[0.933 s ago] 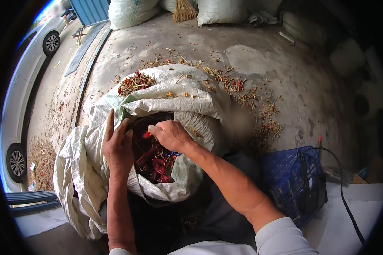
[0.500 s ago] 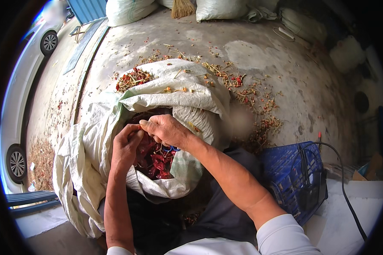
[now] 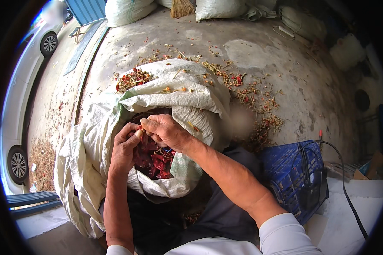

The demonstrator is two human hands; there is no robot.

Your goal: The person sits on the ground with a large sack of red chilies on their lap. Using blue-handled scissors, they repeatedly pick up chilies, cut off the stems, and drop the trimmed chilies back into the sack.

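Note:
A white woven sack (image 3: 87, 157) stands in front of me with its mouth rolled open, and dried red chilies (image 3: 159, 165) fill the inside. Over that mouth my left hand (image 3: 125, 146) and my right hand (image 3: 168, 132) meet, thumbs and fingertips pinched together. Between them shows a small red bit of dried chili (image 3: 141, 127), mostly covered by the fingers. Something blue and thin lies among the chilies just below my right hand; its kind is unclear. Cut stems and red scraps (image 3: 134, 80) rest in a fold on the sack's far side.
Loose stems (image 3: 253, 100) litter the concrete floor beyond the sack and to its right. A blue plastic crate (image 3: 285, 170) with a black cable stands at my right. Full white sacks (image 3: 221, 9) and a broom (image 3: 182, 8) are at the back; a white car (image 3: 23, 91) is at far left.
Both hands stay over the sack's mouth, with only small finger shifts. My left thumb has tilted slightly, and a little more red shows between the fingertips.

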